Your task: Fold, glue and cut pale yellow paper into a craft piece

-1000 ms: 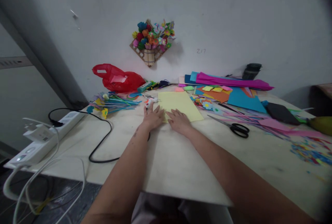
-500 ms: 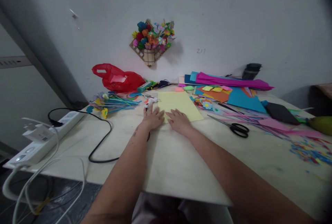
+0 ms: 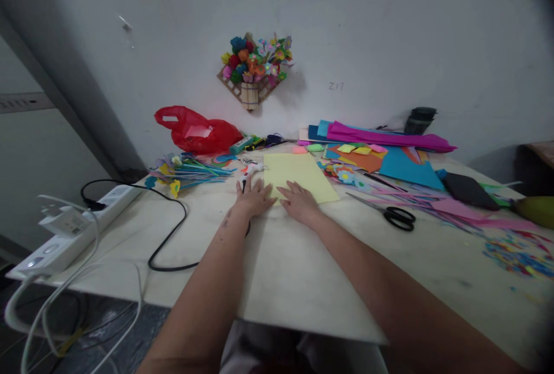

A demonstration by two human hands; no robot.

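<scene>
A pale yellow sheet (image 3: 298, 172) lies flat on the table in front of me. My left hand (image 3: 256, 198) rests with spread fingers at its near left corner, fingertips touching the edge. On the near edge, my right hand (image 3: 299, 201) lies flat with its fingers stretched over the sheet. Neither hand grips anything. Just beyond my left fingers is a white glue gun (image 3: 251, 169), its black cord running partly under my left arm. Black-handled scissors (image 3: 396, 216) lie to the right of the sheet.
Paper flowers with thin stems (image 3: 190, 171) and a red plastic bag (image 3: 199, 131) lie at left. A white power strip (image 3: 82, 232) sits on the left edge. Coloured sheets (image 3: 407, 166), a dark phone-like slab (image 3: 470, 189) and paper scraps (image 3: 519, 255) spread across the right. A flower decoration (image 3: 250, 96) hangs on the wall.
My left hand has shifted very slightly toward me and its fingers have moved a little. My right hand and the yellow sheet stay nearly in place.
</scene>
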